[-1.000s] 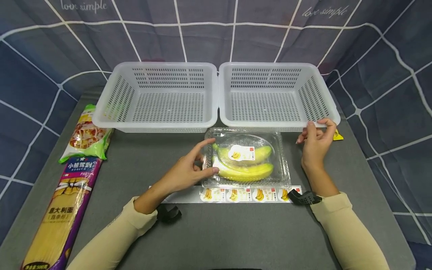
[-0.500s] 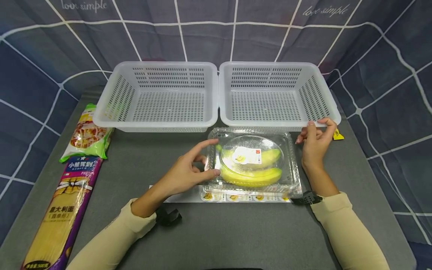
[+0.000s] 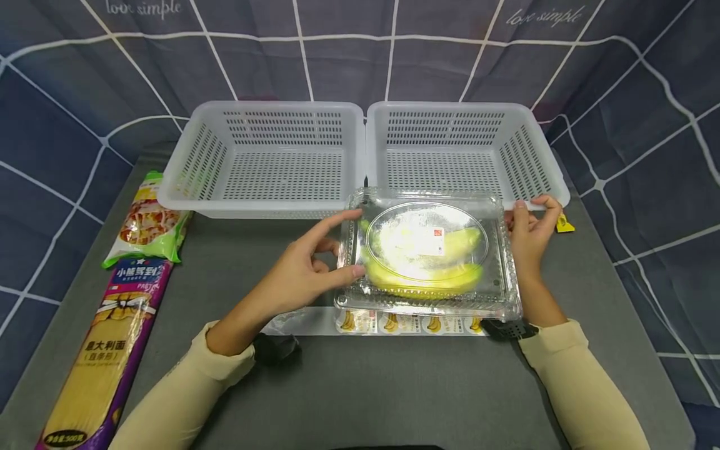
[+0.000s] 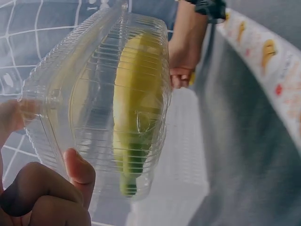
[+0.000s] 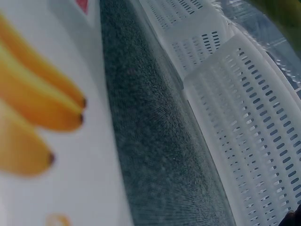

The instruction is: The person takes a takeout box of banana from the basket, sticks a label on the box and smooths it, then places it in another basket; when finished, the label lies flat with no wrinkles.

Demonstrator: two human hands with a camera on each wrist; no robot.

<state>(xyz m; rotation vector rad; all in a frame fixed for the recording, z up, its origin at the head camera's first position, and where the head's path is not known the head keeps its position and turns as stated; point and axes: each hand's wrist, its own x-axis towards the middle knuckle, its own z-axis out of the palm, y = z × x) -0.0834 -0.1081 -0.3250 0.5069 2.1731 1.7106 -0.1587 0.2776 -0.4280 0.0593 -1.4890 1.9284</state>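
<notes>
My left hand [image 3: 298, 275] holds the left edge of a clear plastic clamshell box [image 3: 497, 265], thumb and forefinger spread along its side. Yellow-green bananas [image 3: 439, 279] lie inside, under a lid bearing a small label [image 3: 433, 241] that glare partly washes out. The left wrist view shows the box raised, with the bananas [image 4: 136, 94] behind its ribbed wall. At the front right corner of the right white basket [image 3: 467, 203], my right hand [image 3: 529, 240] pinches the rim between thumb and forefinger. The box overlaps that basket's front edge in the head view.
A second white basket [image 3: 270, 209] stands on the left. Beneath the box lies a strip of banana labels [image 3: 315, 320]. Along the left edge are a green food bag [image 3: 147, 220] and a pasta packet [image 3: 104, 356]. A small yellow item [image 3: 564, 224] peeks out beside the right basket.
My left hand has lifted the banana box off the table and moved it up and toward the right basket, uncovering the label strip. My right hand stays at the basket rim.
</notes>
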